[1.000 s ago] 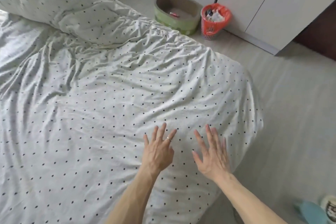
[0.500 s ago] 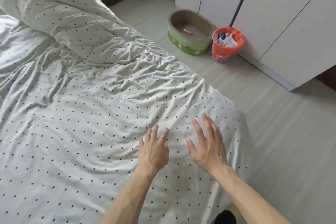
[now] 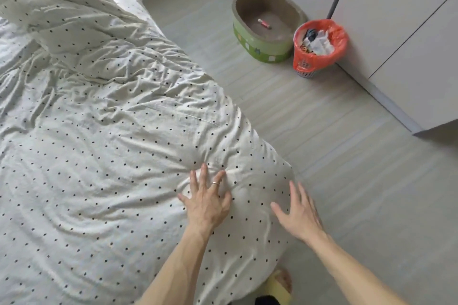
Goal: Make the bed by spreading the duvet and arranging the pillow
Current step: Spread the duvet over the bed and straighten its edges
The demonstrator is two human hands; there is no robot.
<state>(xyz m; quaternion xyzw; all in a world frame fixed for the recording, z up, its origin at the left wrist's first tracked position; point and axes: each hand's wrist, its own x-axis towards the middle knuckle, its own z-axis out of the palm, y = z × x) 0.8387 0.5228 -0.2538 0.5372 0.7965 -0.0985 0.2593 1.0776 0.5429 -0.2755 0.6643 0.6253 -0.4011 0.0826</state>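
the dotted duvet lies rumpled across the bed, bunched at the far end, soft, light and limp, best gathered at its near corner where the left hand presses flat, fingers spread, the right hand open beside the edge.

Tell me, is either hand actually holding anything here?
Nothing is held. The left hand lies open and flat on the dotted duvet near the bed's corner, pressing it; the right hand is open with fingers spread at the duvet's edge.
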